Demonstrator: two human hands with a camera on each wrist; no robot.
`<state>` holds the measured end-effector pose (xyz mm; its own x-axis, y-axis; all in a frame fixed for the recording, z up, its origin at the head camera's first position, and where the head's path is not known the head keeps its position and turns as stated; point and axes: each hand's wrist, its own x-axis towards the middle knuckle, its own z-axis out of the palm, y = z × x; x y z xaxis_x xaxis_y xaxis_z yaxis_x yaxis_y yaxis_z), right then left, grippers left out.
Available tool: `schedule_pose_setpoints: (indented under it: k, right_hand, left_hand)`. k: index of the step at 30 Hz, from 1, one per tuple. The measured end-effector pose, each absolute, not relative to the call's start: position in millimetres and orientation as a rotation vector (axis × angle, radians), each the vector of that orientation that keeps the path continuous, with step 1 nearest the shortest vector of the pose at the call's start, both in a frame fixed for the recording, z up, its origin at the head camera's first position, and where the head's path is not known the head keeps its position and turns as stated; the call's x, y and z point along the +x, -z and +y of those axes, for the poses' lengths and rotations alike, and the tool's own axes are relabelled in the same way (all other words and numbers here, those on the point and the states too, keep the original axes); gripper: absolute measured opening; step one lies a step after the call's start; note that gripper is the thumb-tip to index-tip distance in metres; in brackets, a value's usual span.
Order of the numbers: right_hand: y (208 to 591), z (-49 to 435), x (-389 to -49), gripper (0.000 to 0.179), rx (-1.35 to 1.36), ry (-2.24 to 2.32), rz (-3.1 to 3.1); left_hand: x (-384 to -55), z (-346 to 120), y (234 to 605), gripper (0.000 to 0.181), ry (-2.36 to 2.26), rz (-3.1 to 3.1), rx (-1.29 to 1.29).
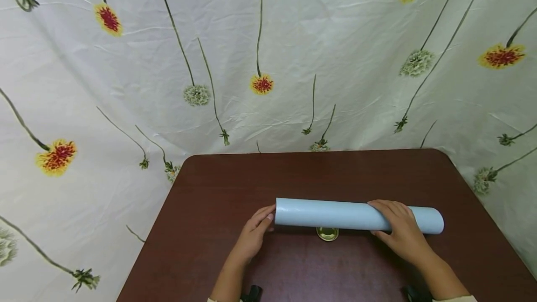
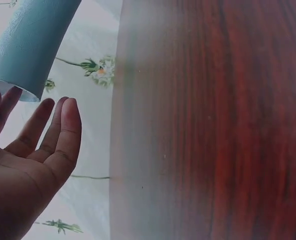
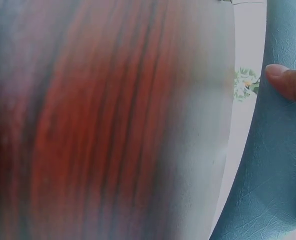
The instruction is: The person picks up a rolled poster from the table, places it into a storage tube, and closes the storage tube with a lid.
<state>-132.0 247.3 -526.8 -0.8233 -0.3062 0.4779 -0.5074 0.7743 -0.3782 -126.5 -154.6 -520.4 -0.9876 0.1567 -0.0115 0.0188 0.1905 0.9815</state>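
Observation:
A light blue roll (image 1: 331,214) of leather-textured sheet lies crosswise over the brown table in the head view. My right hand (image 1: 398,229) holds it near its right end, fingers over the top and thumb on the near side. In the right wrist view the thumb (image 3: 288,84) presses on the textured blue surface. At the other end, my left hand (image 1: 253,234) has its fingertips right at the rim. The left wrist view shows the hollow end of the roll (image 2: 30,50), one fingertip at its edge and the other fingers loosely spread.
A small round gold-coloured object (image 1: 327,234) sits at the near side of the roll, partly hidden by it. The brown table (image 1: 235,176) has rounded far corners. Behind and beside it hangs white cloth (image 1: 356,27) printed with flowers.

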Motion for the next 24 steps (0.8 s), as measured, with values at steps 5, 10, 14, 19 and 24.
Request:
schedule_pose_setpoints:
  k: [5,10,14,19,24]
  right_hand:
    - [525.9,250.6,-131.5,0.086,0.604,-0.710,-2.576]
    - [523.9,255.3,-131.1,0.087,0.580,-0.699,-2.562]
    - [522.1,257.9,-130.1,0.087,0.570,-0.689,-2.547]
    - [520.6,260.0,-128.7,0.088,0.549,-0.666,-2.531]
    - [518.0,261.6,-129.2,0.088,0.506,-0.633,-2.556]
  left_hand:
    - [-126.3,-151.0,520.7,0.034,-1.990,2.366,0.108]
    - [-126.9,-143.7,522.0,0.017,-2.048,2.406,-0.064]
    - [-125.8,-139.3,523.0,0.015,-1.931,2.432,-0.021]
    - [-124.7,-135.4,523.2,0.026,-1.696,2.480,0.165]
    - [-126.1,-128.2,522.8,0.035,-1.516,2.536,0.329]
